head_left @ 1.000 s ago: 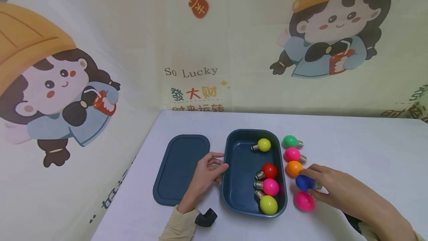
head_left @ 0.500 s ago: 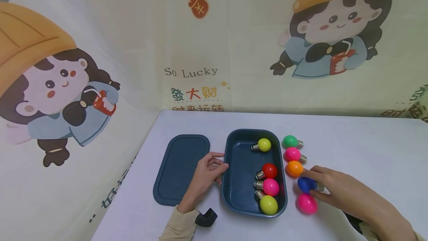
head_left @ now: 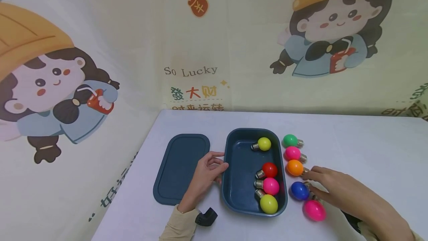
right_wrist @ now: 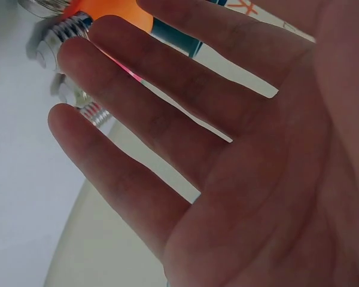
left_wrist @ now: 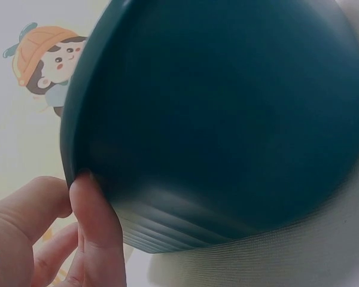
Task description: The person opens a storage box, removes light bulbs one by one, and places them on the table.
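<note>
Nine bulbs (head_left: 300, 191), one tray (head_left: 240, 170), one lid (head_left: 177, 168) and two hands (head_left: 204, 171) are visible.

Dark-blue, rounded-rectangular, plastic-looking box (head_left: 240, 174): left half passable from above, right side crowded.
Bare floor down box's left half. Right half holds glossy round metal-based bulbs: far yellow bulb (head_left: 264, 144), then gap, then red bulb (head_left: 269, 170), inner pink bulb (head_left: 271, 186), near yellow bulb (head_left: 269, 204) bunched toward near wall. Left hand (head_left: 210, 168) against outer left wall blocks that side. Narrow lane outside right wall, then similar bulbs: green bulb (head_left: 290, 140), far pink bulb (head_left: 292, 153), orange bulb (head_left: 295, 167) close-set; slim gap; blue bulb (head_left: 300, 191), near pink bulb (head_left: 314, 210). Right hand (head_left: 324, 183) crowds their outer side. White, flat tabletop (head_left: 257, 120) free beyond box's far wall.
</note>
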A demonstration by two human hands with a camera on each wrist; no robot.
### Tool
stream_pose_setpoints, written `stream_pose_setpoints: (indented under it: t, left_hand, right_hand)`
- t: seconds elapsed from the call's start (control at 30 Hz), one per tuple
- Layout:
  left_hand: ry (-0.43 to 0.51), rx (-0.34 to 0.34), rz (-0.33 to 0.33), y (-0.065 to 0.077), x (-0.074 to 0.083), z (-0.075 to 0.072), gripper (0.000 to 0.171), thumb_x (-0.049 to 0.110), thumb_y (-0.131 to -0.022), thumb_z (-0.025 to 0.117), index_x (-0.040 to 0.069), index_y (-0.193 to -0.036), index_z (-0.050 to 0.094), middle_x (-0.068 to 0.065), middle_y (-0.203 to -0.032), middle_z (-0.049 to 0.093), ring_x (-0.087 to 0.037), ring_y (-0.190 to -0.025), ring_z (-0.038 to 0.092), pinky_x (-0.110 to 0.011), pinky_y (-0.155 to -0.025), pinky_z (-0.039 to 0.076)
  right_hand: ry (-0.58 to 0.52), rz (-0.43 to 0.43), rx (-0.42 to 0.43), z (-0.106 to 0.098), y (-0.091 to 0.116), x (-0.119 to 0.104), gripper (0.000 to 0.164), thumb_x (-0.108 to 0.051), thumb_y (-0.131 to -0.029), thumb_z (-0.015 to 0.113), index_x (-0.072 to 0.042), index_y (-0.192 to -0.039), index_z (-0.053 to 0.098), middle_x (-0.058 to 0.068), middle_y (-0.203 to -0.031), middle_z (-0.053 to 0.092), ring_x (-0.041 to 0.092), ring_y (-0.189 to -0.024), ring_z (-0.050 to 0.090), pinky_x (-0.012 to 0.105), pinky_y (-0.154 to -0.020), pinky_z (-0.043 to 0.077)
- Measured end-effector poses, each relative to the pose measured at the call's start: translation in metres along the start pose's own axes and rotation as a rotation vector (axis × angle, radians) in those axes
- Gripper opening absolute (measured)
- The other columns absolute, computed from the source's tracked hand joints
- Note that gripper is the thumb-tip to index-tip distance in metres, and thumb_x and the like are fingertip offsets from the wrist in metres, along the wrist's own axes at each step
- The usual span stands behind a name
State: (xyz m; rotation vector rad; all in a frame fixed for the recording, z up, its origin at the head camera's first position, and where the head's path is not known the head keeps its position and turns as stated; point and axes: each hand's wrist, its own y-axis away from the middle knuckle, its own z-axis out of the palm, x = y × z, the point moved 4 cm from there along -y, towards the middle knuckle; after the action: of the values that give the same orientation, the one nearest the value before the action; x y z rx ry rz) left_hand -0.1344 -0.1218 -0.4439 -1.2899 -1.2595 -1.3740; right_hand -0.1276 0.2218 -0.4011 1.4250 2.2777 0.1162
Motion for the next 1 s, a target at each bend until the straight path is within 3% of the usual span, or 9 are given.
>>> stream_pose_setpoints:
  t: [0.37,0.6,0.83,1.0]
  left_hand:
    - [-0.002,0.007,-0.004,0.0,0.001,0.0,0.045,0.016,-0.089,0.075,0.005,-0.13,0.058,-0.006,-0.094,0.063,-0.012,-0.067,0.059,-0.026,-0.053,0.053]
    - [-0.008,0.004,-0.004,0.001,0.002,0.0,0.044,0.017,-0.09,0.075,0.006,-0.13,0.058,-0.006,-0.095,0.063,-0.012,-0.067,0.059,-0.026,-0.054,0.053]
    - [-0.013,0.004,-0.002,0.0,0.0,0.0,0.044,0.018,-0.09,0.075,0.007,-0.129,0.059,-0.006,-0.095,0.064,-0.013,-0.068,0.059,-0.026,-0.054,0.053]
    - [-0.011,0.011,-0.001,0.0,0.0,0.0,0.043,0.018,-0.09,0.074,0.006,-0.129,0.059,-0.007,-0.095,0.064,-0.014,-0.068,0.058,-0.025,-0.054,0.052]
  right_hand:
    - [-0.019,-0.006,0.018,-0.002,-0.002,-0.006,0.035,-0.025,-0.081,0.081,-0.019,-0.114,0.07,0.001,-0.11,0.068,0.026,-0.099,0.066,0.051,-0.081,0.058]
    - [0.002,-0.057,0.081,-0.007,0.0,-0.012,0.031,-0.023,-0.08,0.082,-0.018,-0.109,0.071,-0.003,-0.105,0.067,0.021,-0.094,0.067,0.044,-0.077,0.06]
    - [0.034,-0.092,0.12,-0.018,-0.005,-0.021,0.039,-0.024,-0.079,0.083,-0.014,-0.115,0.07,0.013,-0.121,0.067,0.034,-0.103,0.067,0.047,-0.076,0.059]
    - [0.025,-0.089,0.142,-0.025,-0.009,-0.032,0.042,-0.023,-0.079,0.083,-0.014,-0.117,0.069,0.009,-0.117,0.068,0.03,-0.101,0.067,0.046,-0.077,0.06]
